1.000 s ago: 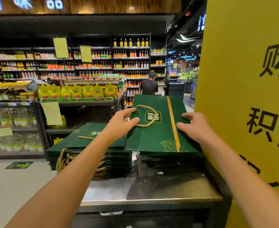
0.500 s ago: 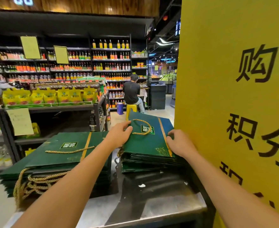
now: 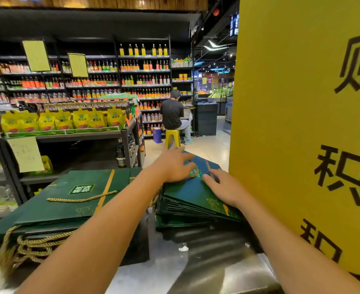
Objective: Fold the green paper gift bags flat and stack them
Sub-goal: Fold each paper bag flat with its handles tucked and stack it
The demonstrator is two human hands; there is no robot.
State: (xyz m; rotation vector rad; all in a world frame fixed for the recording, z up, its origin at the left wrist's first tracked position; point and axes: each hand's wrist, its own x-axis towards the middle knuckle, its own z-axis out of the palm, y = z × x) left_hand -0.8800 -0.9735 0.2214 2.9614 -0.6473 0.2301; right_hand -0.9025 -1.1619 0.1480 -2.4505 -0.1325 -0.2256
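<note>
Two stacks of folded green bags lie on the steel counter (image 3: 170, 270), the left stack (image 3: 68, 209) trailing gold rope handles, the right stack (image 3: 185, 213) beside the yellow sign (image 3: 291, 124). My left hand (image 3: 172, 164) and right hand (image 3: 224, 187) press flat, fingers (image 3: 180, 154) straight, on its top bag (image 3: 187, 190). Beyond, a person (image 3: 172, 113) sits on a stool (image 3: 172, 136).
</note>
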